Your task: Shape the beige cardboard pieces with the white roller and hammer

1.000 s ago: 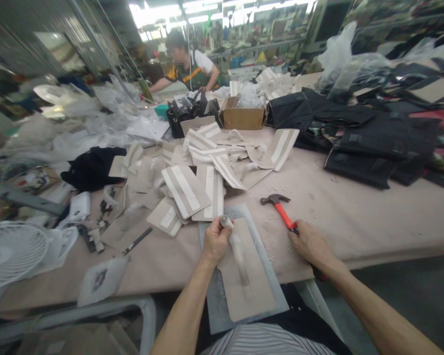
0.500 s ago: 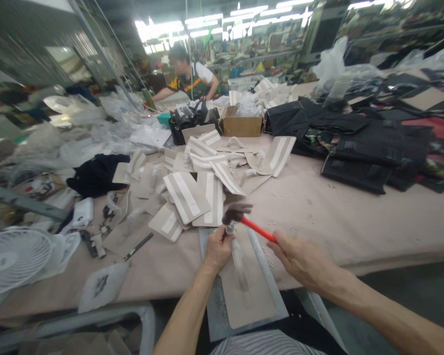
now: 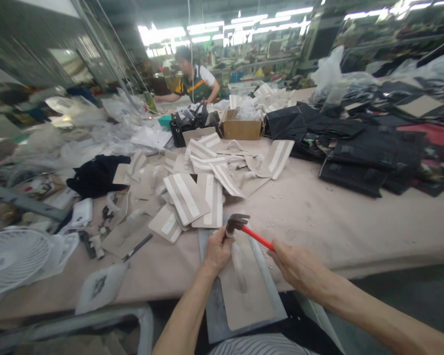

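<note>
My right hand (image 3: 294,264) is closed around the red handle of a claw hammer (image 3: 257,237). The hammer's dark head is down at the fingertips of my left hand (image 3: 218,252), over a short silver-topped tool (image 3: 230,234) pinched there. Most of that tool is hidden by the fingers and hammer head. Under it lies a beige panel (image 3: 249,308) with a clear plastic handle (image 3: 239,268) along its middle. The panel rests on a grey metal plate (image 3: 218,323) that juts over the table edge towards me.
Beige panels with white strips (image 3: 187,199) are heaped just beyond the plate. A cardboard box (image 3: 241,129) and black bags (image 3: 355,170) stand behind and to the right. At left are a white fan (image 3: 11,261) and a metal rail (image 3: 96,318). A co-worker (image 3: 196,84) leans over the far side.
The hammer head has come down slightly onto the tool in my left hand, and my right hand has lowered with it. My left hand has barely moved.
</note>
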`<state>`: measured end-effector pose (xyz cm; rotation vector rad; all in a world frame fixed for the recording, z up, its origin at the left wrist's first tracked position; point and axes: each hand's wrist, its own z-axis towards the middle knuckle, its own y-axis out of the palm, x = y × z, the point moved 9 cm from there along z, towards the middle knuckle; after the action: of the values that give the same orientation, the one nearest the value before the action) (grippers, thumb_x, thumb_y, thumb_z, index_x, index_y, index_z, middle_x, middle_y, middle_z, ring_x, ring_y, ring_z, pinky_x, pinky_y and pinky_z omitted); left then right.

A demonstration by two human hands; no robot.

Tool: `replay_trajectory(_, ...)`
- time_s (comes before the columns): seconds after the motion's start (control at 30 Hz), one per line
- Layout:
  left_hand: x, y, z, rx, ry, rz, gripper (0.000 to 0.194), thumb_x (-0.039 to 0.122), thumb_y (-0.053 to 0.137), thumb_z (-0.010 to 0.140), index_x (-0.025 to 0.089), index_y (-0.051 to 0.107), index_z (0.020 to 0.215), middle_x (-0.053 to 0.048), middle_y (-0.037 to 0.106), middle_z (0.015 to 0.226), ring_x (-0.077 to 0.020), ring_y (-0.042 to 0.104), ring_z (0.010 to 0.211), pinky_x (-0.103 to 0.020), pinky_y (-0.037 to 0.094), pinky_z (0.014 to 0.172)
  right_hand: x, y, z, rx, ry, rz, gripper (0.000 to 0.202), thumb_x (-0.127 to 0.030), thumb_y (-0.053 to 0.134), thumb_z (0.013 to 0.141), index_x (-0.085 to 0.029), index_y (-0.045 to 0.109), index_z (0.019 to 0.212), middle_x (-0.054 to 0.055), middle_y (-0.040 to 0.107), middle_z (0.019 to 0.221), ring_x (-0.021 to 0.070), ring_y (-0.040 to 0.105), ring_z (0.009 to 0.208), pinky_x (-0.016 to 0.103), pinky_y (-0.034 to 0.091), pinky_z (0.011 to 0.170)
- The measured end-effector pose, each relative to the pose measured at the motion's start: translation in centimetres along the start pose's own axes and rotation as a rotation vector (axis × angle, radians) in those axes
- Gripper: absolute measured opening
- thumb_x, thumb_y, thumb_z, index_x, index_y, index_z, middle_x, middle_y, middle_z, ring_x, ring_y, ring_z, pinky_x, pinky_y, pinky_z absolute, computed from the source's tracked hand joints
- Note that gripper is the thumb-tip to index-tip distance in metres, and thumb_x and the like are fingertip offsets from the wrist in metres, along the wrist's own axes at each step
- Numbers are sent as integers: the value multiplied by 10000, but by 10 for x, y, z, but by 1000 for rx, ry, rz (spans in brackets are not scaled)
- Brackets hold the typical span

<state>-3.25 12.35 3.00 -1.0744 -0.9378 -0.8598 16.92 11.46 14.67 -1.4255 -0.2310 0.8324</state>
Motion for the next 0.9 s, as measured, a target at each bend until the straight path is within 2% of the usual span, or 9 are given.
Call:
replay_trajectory(0.07,0,0,0,-3,8,6,224,189,624,822,229,743,1008,-15,735,827,-202,649,769,-272,460,722,22,28,-7,-172,72,-90,248,-339,368,1037,-218,515,878,-3,580,584,134,470,462,301,175,497)
replay_trajectory(0.2,4,-1,-1,-1,17,0,201,184,623,830,226,739,989,-23,747,865,-206,670,804,-278,477,754,68,42,-12,-275,263,-151,234,-372,421,1043,-200,549,949,39,658,707,168,579,579,280,249,540)
replay_trajectory(0.3,5,-1,-1,-11,11,-32,174,185,631,826,225,737,959,-21,749,879,-207,681,833,-279,490,786,95,55,-11,-304,360,-168,224,-313,414,1042,-172,582,993,74,670,778,199,623,658,285,343,586)
replay_trajectory(0.37,4,-1,0,-14,2,-51,163,190,638,821,225,739,944,-19,749,882,-205,681,834,-277,493,788,96,57,-5,-204,338,-194,207,-251,447,1006,-148,586,1118,136,680,965,245,652,814,323,430,683)
replay_trajectory(0.43,3,-2,-1,-4,-6,-67,159,199,649,813,229,743,939,-19,753,882,-205,681,832,-277,497,785,72,53,3,-31,195,-178,347,-196,475,959,-137,526,1297,198,612,1224,301,615,1050,400,473,835)
replay_trajectory(0.5,2,-3,-1,5,-11,-70,153,211,661,807,230,746,934,-19,756,878,-206,682,832,-278,502,784,25,53,8,56,-67,-105,468,-142,455,932,-159,463,1399,198,510,1395,306,533,1194,446,455,946)
replay_trajectory(0.63,-2,-3,0,26,-40,-97,149,224,682,788,205,738,925,-15,758,851,-188,683,807,-270,517,774,-60,89,5,-184,-501,-70,298,-130,494,891,-170,600,1167,138,585,1243,252,540,1026,414,453,883)
replay_trajectory(0.73,-9,-1,1,46,-113,-208,178,230,705,746,183,725,917,-13,758,837,-176,689,787,-264,532,757,-83,112,7,-271,-553,-169,108,-174,532,896,-162,621,955,106,619,999,245,537,890,401,443,798)
replay_trajectory(0.9,-27,-12,1,251,-234,-386,241,327,737,725,158,697,891,-43,767,821,-182,710,763,-278,550,740,-94,123,12,-222,-531,-275,168,-112,455,933,-146,606,996,111,632,922,237,573,817,388,437,767)
